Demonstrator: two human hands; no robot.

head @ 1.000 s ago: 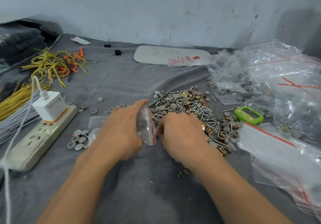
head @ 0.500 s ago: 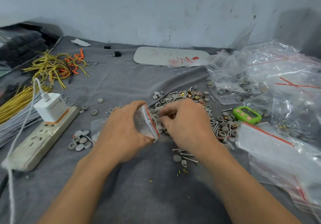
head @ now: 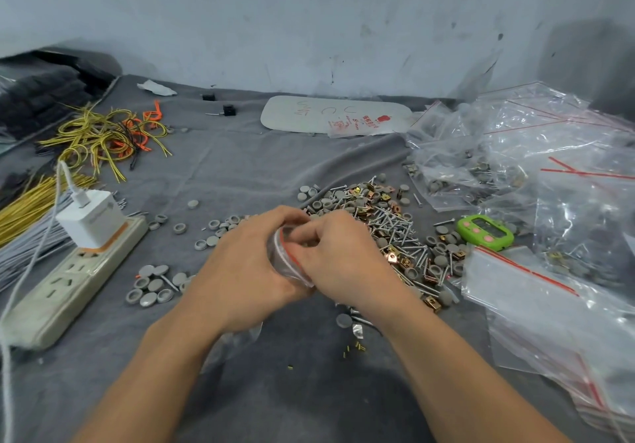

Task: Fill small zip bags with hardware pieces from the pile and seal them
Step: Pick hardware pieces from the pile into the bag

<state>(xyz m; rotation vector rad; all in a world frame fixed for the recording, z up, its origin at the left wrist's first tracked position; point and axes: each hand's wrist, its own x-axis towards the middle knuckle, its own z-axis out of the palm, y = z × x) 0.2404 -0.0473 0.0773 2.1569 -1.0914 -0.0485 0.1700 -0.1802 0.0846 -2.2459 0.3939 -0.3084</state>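
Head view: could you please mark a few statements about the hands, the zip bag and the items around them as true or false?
1. The left hand holds the small zip bag. True.
2. The right hand lies flat, far from the bag. False: its curled fingers are at the bag's mouth.
3. A white charger is plugged into the power strip. True.
4. The green timer lies beside the power strip. False: it lies right of the hardware pile, next to the clear bags.
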